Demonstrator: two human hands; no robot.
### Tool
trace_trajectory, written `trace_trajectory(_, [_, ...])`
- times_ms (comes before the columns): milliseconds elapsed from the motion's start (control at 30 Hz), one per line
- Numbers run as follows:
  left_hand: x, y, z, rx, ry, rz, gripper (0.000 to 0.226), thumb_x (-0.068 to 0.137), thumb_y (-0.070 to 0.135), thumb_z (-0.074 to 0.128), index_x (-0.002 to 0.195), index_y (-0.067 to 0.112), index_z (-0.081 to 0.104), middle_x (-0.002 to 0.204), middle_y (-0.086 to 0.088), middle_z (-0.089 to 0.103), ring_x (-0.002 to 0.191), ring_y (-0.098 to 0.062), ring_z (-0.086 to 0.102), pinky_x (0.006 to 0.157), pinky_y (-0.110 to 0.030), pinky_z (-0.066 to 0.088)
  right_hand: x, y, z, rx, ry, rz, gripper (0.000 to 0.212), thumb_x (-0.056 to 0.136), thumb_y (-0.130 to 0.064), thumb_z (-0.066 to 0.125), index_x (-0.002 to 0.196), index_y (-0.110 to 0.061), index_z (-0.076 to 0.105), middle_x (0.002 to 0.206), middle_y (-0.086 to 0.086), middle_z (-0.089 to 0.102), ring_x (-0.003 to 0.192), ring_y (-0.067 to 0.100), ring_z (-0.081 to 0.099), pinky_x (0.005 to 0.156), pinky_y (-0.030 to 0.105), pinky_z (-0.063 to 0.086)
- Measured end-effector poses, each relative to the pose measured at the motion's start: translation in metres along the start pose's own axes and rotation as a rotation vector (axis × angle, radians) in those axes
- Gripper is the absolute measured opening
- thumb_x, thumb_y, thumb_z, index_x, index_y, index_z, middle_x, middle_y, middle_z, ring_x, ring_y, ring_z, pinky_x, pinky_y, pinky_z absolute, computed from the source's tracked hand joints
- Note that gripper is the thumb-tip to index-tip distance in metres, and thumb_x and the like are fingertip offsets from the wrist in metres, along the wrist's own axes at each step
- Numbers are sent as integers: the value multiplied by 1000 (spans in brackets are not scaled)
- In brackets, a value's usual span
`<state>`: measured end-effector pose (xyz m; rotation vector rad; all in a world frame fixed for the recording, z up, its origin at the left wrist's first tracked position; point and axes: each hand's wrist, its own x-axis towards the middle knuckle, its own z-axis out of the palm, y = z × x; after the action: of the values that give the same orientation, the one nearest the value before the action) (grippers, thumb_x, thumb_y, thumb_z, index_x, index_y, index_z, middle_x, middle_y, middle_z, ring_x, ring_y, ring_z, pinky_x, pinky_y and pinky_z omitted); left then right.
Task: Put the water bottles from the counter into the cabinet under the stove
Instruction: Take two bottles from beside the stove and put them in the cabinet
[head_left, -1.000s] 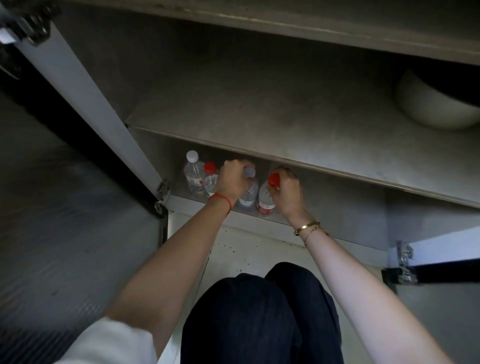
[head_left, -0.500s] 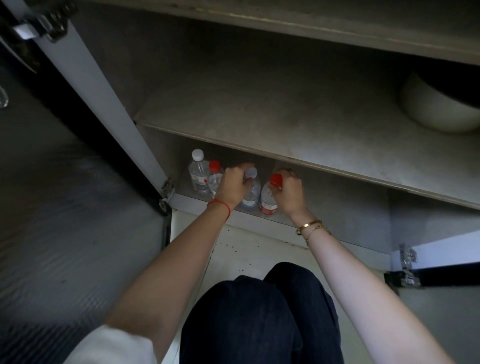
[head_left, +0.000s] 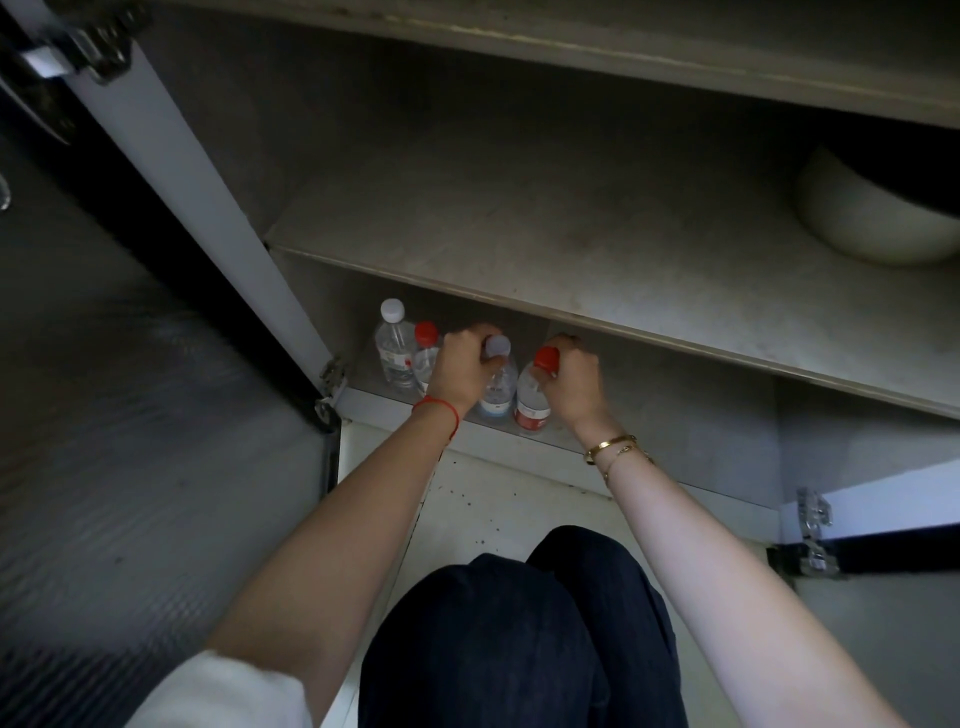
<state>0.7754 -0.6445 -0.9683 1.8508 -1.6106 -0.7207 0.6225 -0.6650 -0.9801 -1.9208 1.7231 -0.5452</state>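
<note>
Several clear water bottles stand upright in a row on the cabinet floor (head_left: 675, 415) under the shelf. My left hand (head_left: 462, 369) grips the neck of a white-capped bottle (head_left: 497, 387) with a blue label. My right hand (head_left: 571, 382) grips the neck of a red-capped bottle (head_left: 532, 402) with a red label, right beside it. Left of my hands stand a taller white-capped bottle (head_left: 392, 348) and another red-capped bottle (head_left: 426, 348), partly hidden behind my left hand.
A grey shelf (head_left: 571, 234) spans the cabinet above the bottles, with a white bowl (head_left: 862, 223) at its right. The left door (head_left: 130, 389) is swung open, the right door (head_left: 883, 551) too. My knees (head_left: 519, 623) are close to the cabinet's front edge.
Both hands stay on the same two bottle necks. The camera has shifted slightly, so the whole scene sits a little lower and to the right in the frame.
</note>
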Motion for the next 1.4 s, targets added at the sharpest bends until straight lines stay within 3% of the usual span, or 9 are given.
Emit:
trace_trajectory(167, [-2,0,0,9,12,-9,28,84,10,70,111,10,66,113,-12,70,106,-26,66,93,-34,54,-2,-1,-3,-1,-19,1,36,85,-13,70,117,-5,58,120,18,61,110,34,59,90,34,48])
trace_trajectory(333, [-10,2,-6,25,-20,2,50,85,10,70,133,8,55,128,-15,64,118,-29,61,104,-40,48,-12,-2,-5,2,3,-28,44,86,-17,69,126,-9,53,126,15,56,116,31,55,95,34,47])
trace_trajectory(433, [-21,5,-17,41,-3,12,54,86,14,69,137,8,51,129,-15,63,117,-30,61,102,-39,49,-23,-1,-12,-35,45,-74,42,87,-22,67,126,-12,55,125,11,58,117,29,51,93,26,37])
trace_trajectory(533, [-40,7,-33,66,22,32,50,88,18,68,135,10,54,128,-14,63,113,-29,62,96,-33,48,-39,-3,-22,-47,102,-139,36,87,-23,66,120,-12,59,118,8,63,112,29,52,88,23,31])
trace_trajectory(633, [-63,6,-52,97,69,60,45,88,17,67,131,11,57,125,-14,65,112,-29,63,94,-33,49,-53,-9,-34,-43,137,-193,37,87,-22,67,122,-12,59,118,6,63,111,25,50,88,24,35])
trace_trajectory(867, [-83,8,-89,167,155,108,45,82,11,68,126,13,60,124,-11,64,108,-29,64,92,-39,54,-66,-39,-64,-45,131,-234,47,87,-24,65,130,-10,54,128,6,58,122,24,45,101,34,41])
trace_trajectory(1133, [-119,87,-173,196,171,71,40,82,10,70,121,11,63,109,-11,69,96,-26,65,83,-27,50,-101,-113,-143,-11,36,-154,49,90,-27,64,134,-10,50,135,8,55,130,28,43,112,42,36])
trace_trajectory(1267, [-151,141,-221,217,175,18,37,84,15,66,120,12,62,106,-7,68,92,-25,64,80,-34,53,-129,-156,-199,13,-30,-95,50,90,-28,63,135,-13,49,137,7,53,133,28,40,113,38,28])
trace_trajectory(1400, [-190,204,-278,289,122,-12,42,86,20,64,127,17,58,121,-4,65,109,-24,61,92,-36,50,-158,-199,-267,-6,-47,-89,49,89,-28,65,134,-11,51,134,8,55,127,27,43,107,36,35])
